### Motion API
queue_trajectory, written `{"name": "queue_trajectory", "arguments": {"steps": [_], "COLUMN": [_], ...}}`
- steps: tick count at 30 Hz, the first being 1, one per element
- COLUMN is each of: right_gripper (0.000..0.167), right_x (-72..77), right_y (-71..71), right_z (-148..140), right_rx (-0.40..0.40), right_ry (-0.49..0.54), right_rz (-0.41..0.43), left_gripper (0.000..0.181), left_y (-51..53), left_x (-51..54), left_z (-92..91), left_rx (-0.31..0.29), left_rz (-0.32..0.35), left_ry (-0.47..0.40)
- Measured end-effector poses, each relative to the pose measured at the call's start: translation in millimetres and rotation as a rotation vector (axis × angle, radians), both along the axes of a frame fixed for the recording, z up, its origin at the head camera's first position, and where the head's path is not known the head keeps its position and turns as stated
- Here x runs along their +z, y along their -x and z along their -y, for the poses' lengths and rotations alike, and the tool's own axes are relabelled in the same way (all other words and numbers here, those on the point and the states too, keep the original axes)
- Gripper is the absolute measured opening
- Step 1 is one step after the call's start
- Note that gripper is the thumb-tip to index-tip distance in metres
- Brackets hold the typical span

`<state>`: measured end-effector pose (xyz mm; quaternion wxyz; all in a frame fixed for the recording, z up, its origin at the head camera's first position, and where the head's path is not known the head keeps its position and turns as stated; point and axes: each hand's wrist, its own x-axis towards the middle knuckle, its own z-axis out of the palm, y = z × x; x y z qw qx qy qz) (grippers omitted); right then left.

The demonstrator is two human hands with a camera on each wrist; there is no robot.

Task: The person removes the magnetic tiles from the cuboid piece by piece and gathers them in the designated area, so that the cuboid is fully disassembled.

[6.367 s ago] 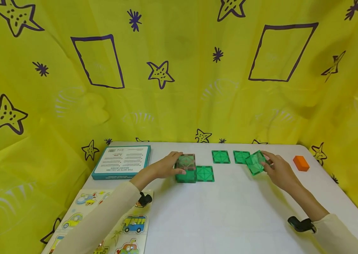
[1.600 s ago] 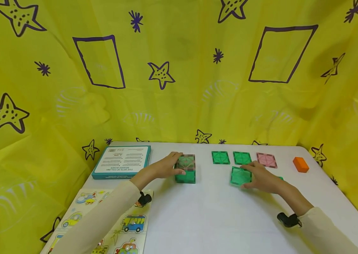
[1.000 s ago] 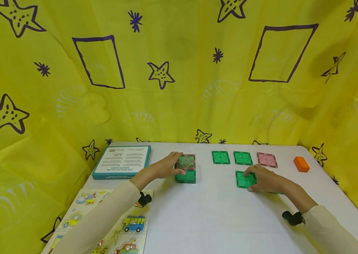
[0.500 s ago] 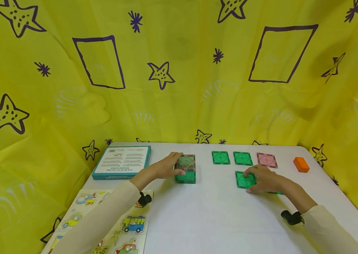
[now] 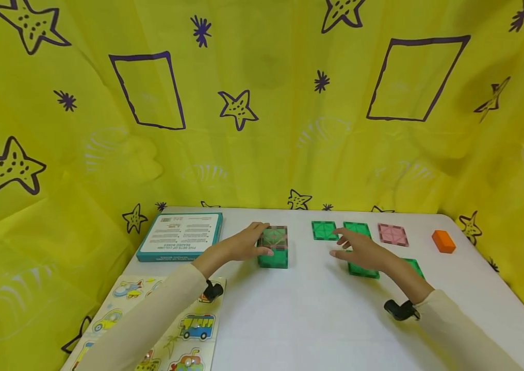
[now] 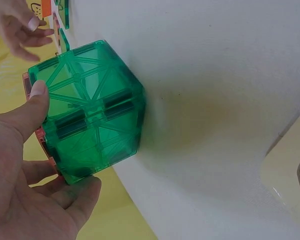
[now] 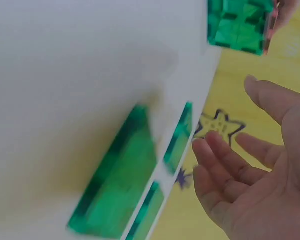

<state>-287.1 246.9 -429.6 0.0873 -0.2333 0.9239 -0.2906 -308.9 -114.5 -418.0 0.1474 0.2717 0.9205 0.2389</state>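
Note:
My left hand (image 5: 243, 244) grips a box-shaped block of translucent magnetic tiles (image 5: 273, 258), standing on the white table. In the left wrist view its sides are green magnetic tiles (image 6: 97, 112), with pink along the edge by my palm. The thumb lies on one face and the fingers on another. My right hand (image 5: 365, 251) hovers, fingers parted and holding nothing, over a flat green tile (image 5: 365, 272) that it partly covers. Around it lie a green tile (image 5: 324, 231), another green tile (image 5: 357, 228), a pink tile (image 5: 393, 234) and a green tile (image 5: 413, 266) partly behind the wrist.
A teal-edged box (image 5: 180, 237) lies at the back left. In front of it is a vehicle puzzle board (image 5: 174, 345), partly under my left sleeve. An orange block (image 5: 443, 241) sits near the right edge. A yellow patterned curtain (image 5: 271, 154) rises behind the table (image 5: 290, 319).
The green tile beside the block is gone from there. My right hand carried a green tile, set it flat, let go and moved left. My left hand keeps holding the block.

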Motion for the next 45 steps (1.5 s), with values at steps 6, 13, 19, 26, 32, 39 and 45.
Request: {"name": "queue_trajectory", "arguments": {"steps": [6, 13, 19, 26, 32, 39, 45], "right_gripper": [0.081, 0.084, 0.09, 0.095, 0.082, 0.081, 0.085], "right_x": [13.1, 19.3, 15.7, 17.3, 18.5, 16.8, 16.8], "right_y": [11.0, 26.3, 37.8, 43.3, 46.7, 45.8, 40.3], "right_z": [44, 90, 114, 124, 125, 125, 124], "right_rx": [-0.001, -0.002, 0.025, 0.082, 0.175, 0.214, 0.198], "right_ry": [0.046, 0.128, 0.137, 0.145, 0.098, 0.056, 0.054], "right_rz": [0.059, 0.147, 0.214, 0.252, 0.18, 0.087, 0.058], "left_gripper": [0.088, 0.089, 0.087, 0.087, 0.088, 0.088, 0.092], "left_y": [0.0, 3.0, 2.6, 1.9, 3.7, 3.1, 3.0], "left_x": [-1.0, -1.1, 1.1, 2.5, 1.7, 5.4, 6.7], "left_z": [0.9, 1.3, 1.0, 0.9, 2.2, 2.6, 2.1], "left_rx": [0.001, 0.003, -0.013, -0.017, -0.015, -0.007, -0.003], "left_rz": [0.008, 0.005, 0.0, -0.008, -0.012, -0.009, 0.0], "left_ry": [0.003, 0.015, 0.014, 0.01, 0.01, -0.001, 0.003]}}
